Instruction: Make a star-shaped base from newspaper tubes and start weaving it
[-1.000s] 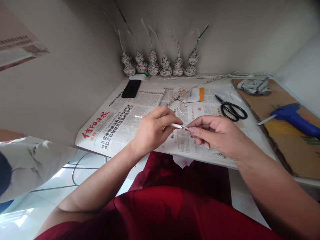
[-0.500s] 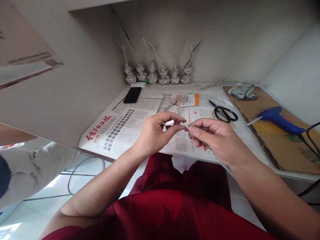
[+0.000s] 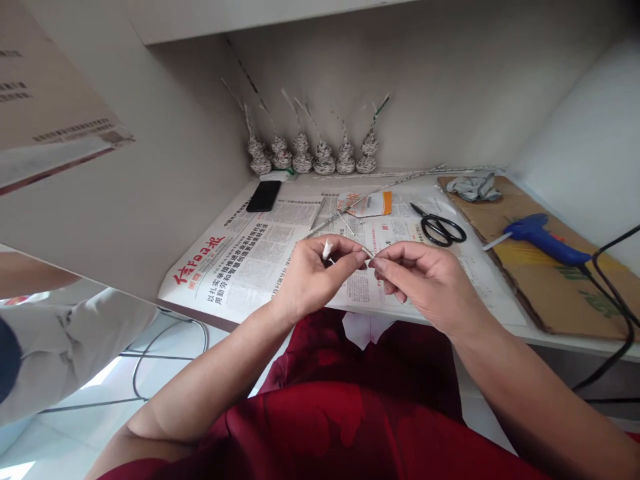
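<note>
My left hand [image 3: 317, 273] is closed in front of me, with thumb and forefinger pinching a thin pale paper strip [image 3: 369, 253]. A short white roll [image 3: 327, 250] pokes up out of the same hand; I cannot tell what joins it to the strip. Close by, my right hand [image 3: 425, 277] pinches the strip's other side between thumb and fingertips. Both hands are over the front edge of the newspaper [image 3: 240, 267]. Beyond them lie black-handled scissors [image 3: 443, 230] and a white and orange card piece [image 3: 365, 204].
Several woven paper gourds [image 3: 325, 160] line the back wall. A black phone [image 3: 264, 196] lies left. On cardboard [image 3: 560, 293] at right rest a blue glue gun [image 3: 547, 240] with its cord and a crumpled cloth [image 3: 474, 187]. Long paper sticks [image 3: 400, 180] lie behind the card.
The white roll in my left hand has swung from nearly level to upright. My fingertips have shifted along the thin strip. The whole view has tilted slightly.
</note>
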A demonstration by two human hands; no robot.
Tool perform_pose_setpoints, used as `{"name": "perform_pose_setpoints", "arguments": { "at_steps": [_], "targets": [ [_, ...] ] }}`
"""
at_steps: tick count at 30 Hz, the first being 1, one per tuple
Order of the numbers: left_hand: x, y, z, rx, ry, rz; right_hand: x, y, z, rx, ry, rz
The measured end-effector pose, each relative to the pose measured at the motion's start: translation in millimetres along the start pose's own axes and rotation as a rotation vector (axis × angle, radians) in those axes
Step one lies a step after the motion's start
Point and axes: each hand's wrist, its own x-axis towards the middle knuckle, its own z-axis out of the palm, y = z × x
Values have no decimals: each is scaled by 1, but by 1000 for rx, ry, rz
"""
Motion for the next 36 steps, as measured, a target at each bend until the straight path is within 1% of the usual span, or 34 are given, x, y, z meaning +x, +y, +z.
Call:
{"name": "perform_pose_setpoints", "arguments": {
  "at_steps": [7,11,16,20,22,26,28,31,33,36],
  "targets": [
    [-4,-2,8,-19,15,-16,-1,4,3,7,94,-27],
    [-6,-7,14,-44,15,0,-5,8,2,45,95,-59],
    [-5,-5,19,-16,64,-5,-13,7,1,29,100,-72],
    [-3,5,19,26,149,65,-20,6,-3,27,81,-83],
    [-1,8,22,31,147,77,-22,5,-5,-27,88,-114],
    [3,7,28,20,89,49,-24,7,-8,-257,167,-219],
    [4,5,29,21,99,59,-24,10,-8,-354,212,-278],
    [4,3,30,17,103,74,-24,12,-7,-429,248,-351],
    [4,3,31,-2,86,69,-24,12,-7,-445,237,-355],
    [5,2,31,-42,47,54,-22,10,-8,-431,192,-319]
  ]
}}
